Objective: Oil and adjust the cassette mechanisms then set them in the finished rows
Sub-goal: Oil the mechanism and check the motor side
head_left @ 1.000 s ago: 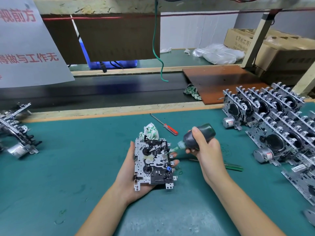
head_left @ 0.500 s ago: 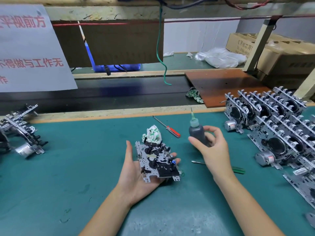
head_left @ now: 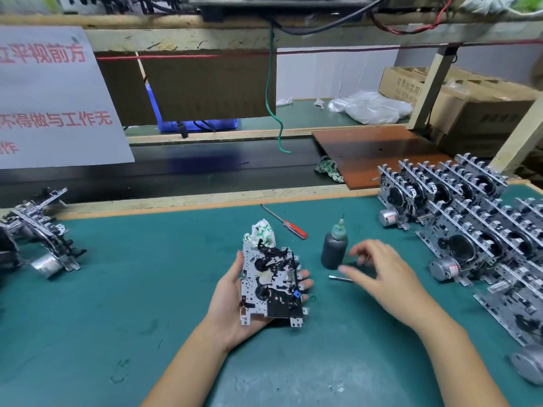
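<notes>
A metal cassette mechanism (head_left: 271, 284) lies flat in the palm of my left hand (head_left: 232, 301), whose thumb and fingertips curl round its edges. The dark oil bottle (head_left: 334, 248) stands upright on the green mat, its thin nozzle pointing up. Just right of the bottle, my right hand (head_left: 382, 271) hovers with fingers spread and blurred, holding nothing. A thin tool with a green handle (head_left: 340, 278) lies on the mat under that hand. Rows of finished mechanisms (head_left: 470, 218) stand on edge at the right.
A red-handled screwdriver (head_left: 286, 223) and a crumpled rag (head_left: 260, 233) lie behind the held mechanism. Loose mechanisms (head_left: 41, 239) sit at the left edge. A dark conveyor belt (head_left: 205, 168) runs behind the wooden rail, with a brown board (head_left: 373, 151) and cardboard boxes (head_left: 476, 107) beyond.
My right hand stood the oil bottle upright on the mat and let go of it, moving off to the right. My left hand still holds the mechanism.
</notes>
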The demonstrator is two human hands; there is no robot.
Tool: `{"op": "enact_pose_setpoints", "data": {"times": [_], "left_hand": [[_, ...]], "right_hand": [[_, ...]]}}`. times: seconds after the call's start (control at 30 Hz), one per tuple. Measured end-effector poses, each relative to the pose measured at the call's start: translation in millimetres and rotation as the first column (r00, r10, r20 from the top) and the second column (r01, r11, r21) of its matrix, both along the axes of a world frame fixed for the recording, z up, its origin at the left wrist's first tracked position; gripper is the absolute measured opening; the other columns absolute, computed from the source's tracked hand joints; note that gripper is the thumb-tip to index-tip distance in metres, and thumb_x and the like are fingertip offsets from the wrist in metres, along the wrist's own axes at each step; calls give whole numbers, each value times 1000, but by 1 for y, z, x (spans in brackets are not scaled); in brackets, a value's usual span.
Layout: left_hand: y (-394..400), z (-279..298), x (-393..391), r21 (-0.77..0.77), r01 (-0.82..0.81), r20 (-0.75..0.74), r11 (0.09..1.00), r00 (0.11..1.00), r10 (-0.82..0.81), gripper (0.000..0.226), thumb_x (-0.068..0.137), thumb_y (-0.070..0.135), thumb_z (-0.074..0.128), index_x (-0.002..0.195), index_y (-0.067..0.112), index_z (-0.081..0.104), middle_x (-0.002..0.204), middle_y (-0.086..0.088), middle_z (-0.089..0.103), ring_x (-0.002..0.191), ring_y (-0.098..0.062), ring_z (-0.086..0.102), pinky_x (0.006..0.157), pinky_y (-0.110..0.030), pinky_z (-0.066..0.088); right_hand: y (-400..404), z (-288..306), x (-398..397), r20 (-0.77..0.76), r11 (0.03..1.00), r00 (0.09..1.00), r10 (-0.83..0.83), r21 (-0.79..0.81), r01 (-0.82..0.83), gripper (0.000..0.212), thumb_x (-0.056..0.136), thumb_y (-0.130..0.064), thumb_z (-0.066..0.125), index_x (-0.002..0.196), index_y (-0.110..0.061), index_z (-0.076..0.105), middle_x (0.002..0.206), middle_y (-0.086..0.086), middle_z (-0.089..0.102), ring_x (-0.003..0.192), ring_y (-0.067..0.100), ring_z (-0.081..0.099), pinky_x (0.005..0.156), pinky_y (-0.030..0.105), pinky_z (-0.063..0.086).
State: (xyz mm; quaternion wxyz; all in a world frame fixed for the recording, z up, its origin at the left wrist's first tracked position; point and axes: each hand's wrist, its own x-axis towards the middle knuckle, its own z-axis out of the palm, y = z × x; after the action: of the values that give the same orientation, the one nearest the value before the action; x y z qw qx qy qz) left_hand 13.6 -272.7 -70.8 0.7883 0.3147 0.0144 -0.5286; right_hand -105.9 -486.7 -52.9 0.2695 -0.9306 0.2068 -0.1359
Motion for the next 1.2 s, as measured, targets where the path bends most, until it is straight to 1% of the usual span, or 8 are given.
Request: {"op": "enact_pose_setpoints", "data": {"times": [0.07,0.13,0.2,0.3,0.5,0.8,1.0,1.2], "left_hand": [[1,1,0,4,11,19,1000,1000,-11,78,94,60,29,128,-6,54,135,-36,45,124,-49,46,105,-56,34],[1,1,-1,8,26,32,1000,999,-26,78,93,60,30,127,-7,54,134,-36,45,123,-48,48,104,-55,35],[2,1,-2,21,43,44,999,998,-44,79,93,60,30,127,-7,54,134,-36,46,123,-48,48,104,-56,36],[4,2,-3,51,52,58,997,997,-55,80,92,61,30,124,-6,57,133,-35,47,122,-47,49,105,-54,37],[2,-3,1,134,27,57,991,998,-35,70,90,60,35,101,4,75,116,-20,66,99,-33,68,86,-42,52],[3,-2,-2,182,13,61,983,998,-24,73,90,62,33,104,3,73,117,-25,64,103,-35,66,83,-41,53],[2,-3,-2,203,6,87,979,996,-24,73,90,63,32,103,5,74,115,-23,66,99,-33,68,76,-38,56],[2,-1,-3,197,18,100,980,994,-38,71,90,63,33,104,5,74,114,-23,66,100,-33,67,74,-38,57]], "right_hand": [[-2,-2,-5,-297,972,950,98,-176,-156,17,86,-47,59,89,-36,46,89,-17,44,92,5,40,79,23,31],[0,0,-3,-360,957,925,124,-205,-207,12,93,-40,53,86,-34,45,89,-16,45,93,6,39,81,22,32],[4,6,-2,-276,975,935,221,27,-223,13,97,-31,49,85,-29,43,83,-11,57,86,7,48,78,24,38],[16,17,2,-82,825,928,363,491,-279,11,101,-21,40,92,-16,39,60,-1,60,50,13,43,52,23,38],[47,23,11,-80,614,895,438,754,-233,39,101,-27,38,68,-13,52,40,-5,37,36,8,22,37,15,21],[60,15,12,-140,581,851,506,785,-216,40,100,-27,41,64,-14,52,46,-2,53,34,7,43,33,15,27],[56,13,12,-146,585,859,491,785,-201,44,100,-30,41,62,-12,55,40,0,51,27,6,27,33,16,18],[56,12,14,-175,597,848,500,779,-191,53,101,-33,40,53,-13,53,34,-1,44,27,8,30,33,16,23]]}}
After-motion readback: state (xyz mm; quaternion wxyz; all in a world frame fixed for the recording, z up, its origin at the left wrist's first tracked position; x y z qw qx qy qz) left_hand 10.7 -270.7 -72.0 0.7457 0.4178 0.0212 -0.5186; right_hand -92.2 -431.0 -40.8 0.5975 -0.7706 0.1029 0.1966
